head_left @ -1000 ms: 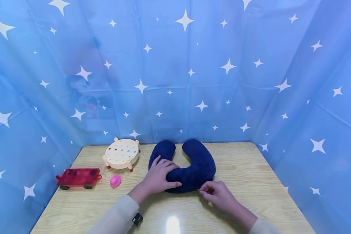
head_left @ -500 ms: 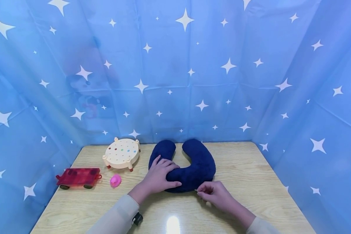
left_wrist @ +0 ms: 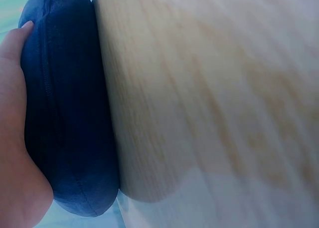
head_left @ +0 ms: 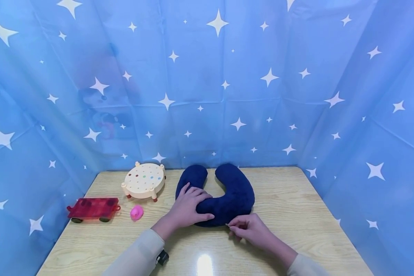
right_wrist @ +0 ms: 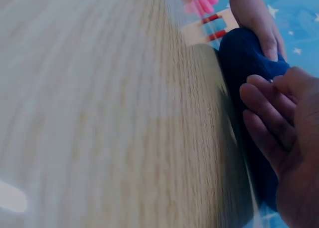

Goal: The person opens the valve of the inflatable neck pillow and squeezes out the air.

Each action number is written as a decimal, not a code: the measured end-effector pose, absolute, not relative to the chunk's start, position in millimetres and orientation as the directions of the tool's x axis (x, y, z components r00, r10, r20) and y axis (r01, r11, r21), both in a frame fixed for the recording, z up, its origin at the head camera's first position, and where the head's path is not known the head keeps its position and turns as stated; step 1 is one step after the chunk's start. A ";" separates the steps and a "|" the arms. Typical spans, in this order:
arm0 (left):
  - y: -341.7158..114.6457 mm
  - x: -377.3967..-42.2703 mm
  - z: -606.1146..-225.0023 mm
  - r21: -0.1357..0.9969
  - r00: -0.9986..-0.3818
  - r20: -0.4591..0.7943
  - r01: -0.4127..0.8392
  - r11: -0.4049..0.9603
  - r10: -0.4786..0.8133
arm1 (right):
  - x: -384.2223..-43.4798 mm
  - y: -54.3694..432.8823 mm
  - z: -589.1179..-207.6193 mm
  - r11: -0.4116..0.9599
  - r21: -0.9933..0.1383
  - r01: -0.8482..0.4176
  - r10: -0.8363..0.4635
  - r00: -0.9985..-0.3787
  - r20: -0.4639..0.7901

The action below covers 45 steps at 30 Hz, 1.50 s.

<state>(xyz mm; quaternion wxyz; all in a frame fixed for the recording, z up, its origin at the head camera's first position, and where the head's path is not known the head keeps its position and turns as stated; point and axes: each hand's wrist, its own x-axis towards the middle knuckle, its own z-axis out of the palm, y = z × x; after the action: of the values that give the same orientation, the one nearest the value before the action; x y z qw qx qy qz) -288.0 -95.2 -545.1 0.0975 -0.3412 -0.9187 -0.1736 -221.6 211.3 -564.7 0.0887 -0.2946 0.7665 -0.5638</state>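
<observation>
A dark blue U-shaped neck pillow (head_left: pixel 235 195) lies on the table with its open end away from me. My left hand (head_left: pixel 189 207) rests spread over its left front part, the thumb pressing near the front edge. Along the pillow's side, in the left wrist view, runs a zipper (left_wrist: pixel 47 83). At the front edge my right hand (head_left: pixel 250 230) pinches a small zipper pull (head_left: pixel 227 225) between thumb and forefinger. In the right wrist view, the other fingers (right_wrist: pixel 269 106) are loosely bent beside the pillow; the pull is mostly hidden there.
To the left on the wooden table (head_left: pixel 296 207) are a red see-through toy cart (head_left: pixel 94 209), a small pink toy (head_left: pixel 136 212) and a round cream pegged stand (head_left: pixel 144 180) on short legs. A blue star-patterned curtain (head_left: pixel 200 96) encloses the back and sides.
My right hand has slid a little to the left along the pillow's front edge, with the zipper pull in its fingers. The left hand and the pillow stay in place.
</observation>
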 end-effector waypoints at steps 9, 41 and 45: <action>-95.1 -288.7 -546.7 0.252 -0.757 0.273 0.651 0.716 0.593 | -224.8 204.6 -569.3 0.185 -0.929 -0.321 -0.565 -0.808 0.167; -95.6 -291.2 -550.5 0.247 -0.759 0.275 0.649 0.719 0.590 | -225.6 183.7 -568.8 0.190 -0.941 -0.279 -0.581 -0.805 0.121; -95.8 -291.8 -550.8 0.242 -0.757 0.277 0.651 0.720 0.592 | -225.8 180.3 -569.0 0.187 -0.942 -0.279 -0.581 -0.805 0.123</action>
<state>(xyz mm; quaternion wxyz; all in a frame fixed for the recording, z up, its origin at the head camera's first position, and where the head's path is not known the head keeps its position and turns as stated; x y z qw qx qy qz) -291.8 -95.8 -550.8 0.0901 -0.3365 -0.9229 -0.1641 -225.8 180.3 -569.0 0.1322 -0.2832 0.7590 -0.5711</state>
